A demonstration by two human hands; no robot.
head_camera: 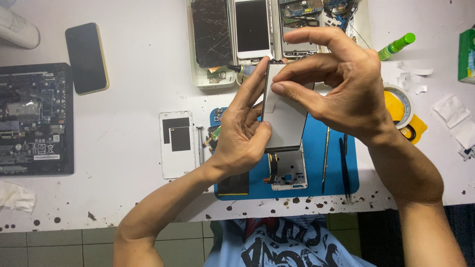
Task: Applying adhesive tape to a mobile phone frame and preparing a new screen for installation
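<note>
- Holding a phone screen panel (284,123) above the blue mat (316,168), the left hand (240,136) grips its left edge and lower corner.
- Right hand (341,81) pinches the panel's top, thumb and fingers closed on it.
- Under the panel, a white phone frame (289,173) lies on the mat, tweezers (345,168) to its right.
- White back cover (176,143) with two dark rectangular labels lies left of the mat on the counter (123,128).
- Green box (466,54) sits at the right edge; a green-capped bottle (396,46) lies nearby.
- Yellow tape roll (402,110) rests behind the right wrist.
</note>
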